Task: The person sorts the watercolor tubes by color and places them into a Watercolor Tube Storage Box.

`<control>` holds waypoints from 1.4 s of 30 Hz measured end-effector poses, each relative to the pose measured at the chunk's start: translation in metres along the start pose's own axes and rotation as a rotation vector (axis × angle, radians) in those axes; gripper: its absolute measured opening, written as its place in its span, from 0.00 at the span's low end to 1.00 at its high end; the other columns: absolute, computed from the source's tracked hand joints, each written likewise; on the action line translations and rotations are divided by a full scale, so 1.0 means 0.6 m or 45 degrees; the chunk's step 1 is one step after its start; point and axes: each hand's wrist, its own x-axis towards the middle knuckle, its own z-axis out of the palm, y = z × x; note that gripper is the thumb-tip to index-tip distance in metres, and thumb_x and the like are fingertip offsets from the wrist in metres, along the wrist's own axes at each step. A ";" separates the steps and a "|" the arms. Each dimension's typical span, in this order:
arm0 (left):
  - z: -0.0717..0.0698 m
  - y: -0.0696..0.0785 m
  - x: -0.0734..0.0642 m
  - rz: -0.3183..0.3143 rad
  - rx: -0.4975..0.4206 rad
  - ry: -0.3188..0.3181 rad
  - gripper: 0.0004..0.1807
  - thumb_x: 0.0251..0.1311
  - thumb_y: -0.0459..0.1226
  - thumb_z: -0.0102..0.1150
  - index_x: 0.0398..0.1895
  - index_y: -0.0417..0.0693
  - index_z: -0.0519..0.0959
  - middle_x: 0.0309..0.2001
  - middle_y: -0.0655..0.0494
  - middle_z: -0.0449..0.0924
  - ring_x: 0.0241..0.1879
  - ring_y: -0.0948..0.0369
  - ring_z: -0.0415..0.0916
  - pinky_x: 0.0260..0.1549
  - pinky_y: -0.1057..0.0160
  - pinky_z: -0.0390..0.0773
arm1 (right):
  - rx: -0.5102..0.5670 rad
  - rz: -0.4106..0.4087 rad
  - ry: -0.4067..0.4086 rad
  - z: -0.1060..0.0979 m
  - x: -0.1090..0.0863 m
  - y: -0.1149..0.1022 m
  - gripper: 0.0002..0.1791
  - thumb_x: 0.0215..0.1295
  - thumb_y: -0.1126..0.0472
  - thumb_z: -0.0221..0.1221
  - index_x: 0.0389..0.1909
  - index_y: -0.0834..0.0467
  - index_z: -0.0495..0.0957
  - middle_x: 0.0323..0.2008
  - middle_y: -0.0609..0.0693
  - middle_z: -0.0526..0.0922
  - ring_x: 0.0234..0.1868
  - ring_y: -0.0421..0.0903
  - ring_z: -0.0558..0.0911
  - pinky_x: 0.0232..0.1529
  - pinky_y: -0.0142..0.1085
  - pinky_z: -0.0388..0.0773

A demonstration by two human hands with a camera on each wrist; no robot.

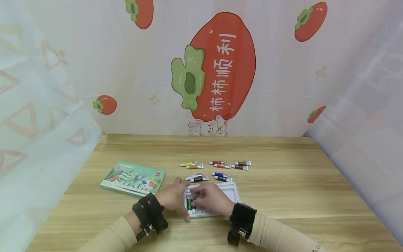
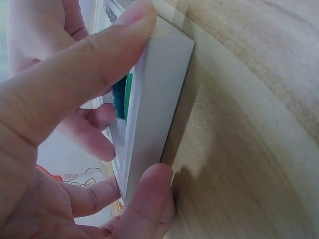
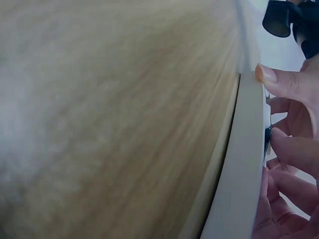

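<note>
A shallow white tray (image 1: 233,191) lies on the table. My left hand (image 1: 173,196) holds its left side, with the thumb on the near corner and the fingertips towards the far corner; the left wrist view shows them against the tray wall (image 2: 159,89). Inside, at the left end, a green paint tube (image 1: 189,204) lies beside a dark green paint tube (image 1: 193,207). Over these tubes, my right hand (image 1: 215,200) pinches the dark green one at the tray's left end. In the right wrist view, fingers partly hide that dark tube (image 3: 267,137).
Beyond the tray, several paint tubes lie in pairs: yellow and ochre (image 1: 194,167), reds (image 1: 222,166), browns (image 1: 240,167), white and black (image 1: 199,179), and blues (image 1: 223,179). A green illustrated box (image 1: 133,177) sits to the left. A printed curtain (image 1: 274,87) hangs behind the table.
</note>
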 end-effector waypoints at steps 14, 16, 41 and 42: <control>-0.005 0.006 0.003 0.021 0.011 -0.009 0.64 0.25 0.44 0.91 0.71 0.36 0.67 0.58 0.39 0.67 0.49 0.48 0.75 0.53 0.44 0.80 | -0.213 -0.079 -0.055 -0.017 -0.003 -0.006 0.13 0.56 0.59 0.75 0.42 0.56 0.90 0.41 0.40 0.85 0.40 0.35 0.80 0.42 0.29 0.78; -0.004 0.005 0.004 0.024 0.005 -0.008 0.64 0.24 0.44 0.91 0.72 0.36 0.67 0.58 0.39 0.67 0.49 0.48 0.75 0.52 0.45 0.80 | -0.253 -0.077 -0.074 -0.019 -0.003 -0.010 0.12 0.56 0.58 0.75 0.42 0.55 0.90 0.41 0.40 0.86 0.43 0.35 0.80 0.46 0.30 0.79; 0.001 -0.001 -0.002 0.014 -0.039 0.018 0.62 0.22 0.41 0.91 0.70 0.37 0.69 0.56 0.42 0.66 0.45 0.50 0.75 0.48 0.47 0.81 | -0.770 -0.231 -0.423 -0.041 -0.003 -0.044 0.21 0.67 0.57 0.68 0.60 0.56 0.82 0.58 0.48 0.81 0.54 0.39 0.81 0.56 0.31 0.78; 0.001 -0.001 -0.002 0.017 -0.042 0.019 0.62 0.22 0.41 0.91 0.70 0.37 0.68 0.57 0.42 0.66 0.45 0.50 0.75 0.48 0.47 0.81 | -0.790 -0.252 -0.417 -0.041 -0.006 -0.043 0.21 0.68 0.58 0.66 0.61 0.56 0.82 0.59 0.48 0.81 0.55 0.40 0.81 0.56 0.31 0.78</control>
